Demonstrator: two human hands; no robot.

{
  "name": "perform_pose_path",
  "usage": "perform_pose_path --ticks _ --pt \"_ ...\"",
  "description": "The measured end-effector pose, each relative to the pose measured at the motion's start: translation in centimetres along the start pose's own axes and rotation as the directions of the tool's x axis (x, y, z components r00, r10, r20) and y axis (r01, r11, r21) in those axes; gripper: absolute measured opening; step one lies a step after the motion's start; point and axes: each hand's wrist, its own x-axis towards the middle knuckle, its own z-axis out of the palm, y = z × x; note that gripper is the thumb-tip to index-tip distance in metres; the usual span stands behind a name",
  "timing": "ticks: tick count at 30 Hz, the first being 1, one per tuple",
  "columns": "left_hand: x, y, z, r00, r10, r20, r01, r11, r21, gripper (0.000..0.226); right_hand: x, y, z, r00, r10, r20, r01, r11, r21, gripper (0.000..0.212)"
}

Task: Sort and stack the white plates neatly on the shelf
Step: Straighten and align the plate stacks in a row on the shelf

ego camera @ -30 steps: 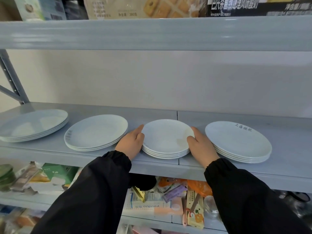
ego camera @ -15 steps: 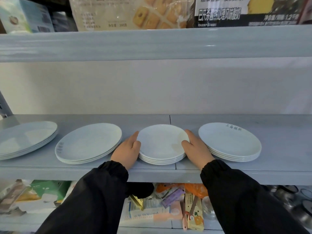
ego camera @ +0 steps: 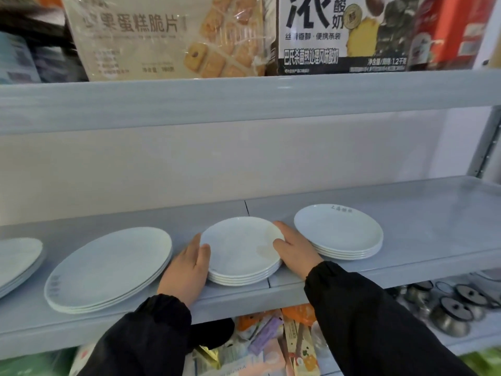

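A stack of small white plates (ego camera: 238, 248) sits on the grey shelf (ego camera: 423, 229) near its front edge. My left hand (ego camera: 187, 270) grips the stack's left rim and my right hand (ego camera: 294, 249) grips its right rim, thumbs on the top plate. Right of it stands a second small plate stack (ego camera: 339, 230) with dark lettering on its far rim. To the left lies a stack of larger plates (ego camera: 108, 267), and another large stack (ego camera: 16, 259) is cut off at the left edge.
The upper shelf (ego camera: 244, 99) hangs low overhead, carrying a biscuit bag (ego camera: 162, 36) and a yoghurt box (ego camera: 341, 33). Snack packets (ego camera: 265, 343) and metal lids (ego camera: 455, 308) fill the shelf below. A steel upright (ego camera: 485, 147) stands at right.
The view has swung right and upward, so the plate stacks sit lower and further left. Both hands stay on the rims of the middle small stack.
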Motion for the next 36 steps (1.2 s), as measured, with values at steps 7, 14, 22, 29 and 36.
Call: perform_pose_path --ticks 7,14,22,29,36 --pt "-0.6 1.7 0.0 0.973 -0.046 -0.228 0.028 0.996 -0.085 0.054 -0.1 -0.2 -0.4 1.000 -0.023 0.022 0.022 0.999 0.027 0.047" --pt "-0.9 2.4 -0.6 0.976 -0.140 -0.165 0.093 0.960 -0.265 0.070 0.1 0.3 -0.8 0.995 -0.077 0.060 0.074 0.996 0.056 0.056" --pt "-2.5 5.6 -1.4 0.927 -0.045 -0.372 -0.026 0.982 -0.185 0.069 -0.5 0.9 -1.8 0.957 -0.283 0.062 0.284 0.959 -0.008 0.063" --pt "-1.2 15.2 1.9 0.902 0.025 -0.431 -0.144 0.959 -0.245 0.059 -0.9 1.4 -7.9 0.856 -0.514 0.048 0.516 0.854 -0.065 0.056" --pt "0.2 21.8 7.5 0.926 0.111 -0.361 -0.207 0.948 -0.241 0.061 0.5 5.4 -14.6 0.839 -0.544 -0.035 0.537 0.836 -0.116 0.053"
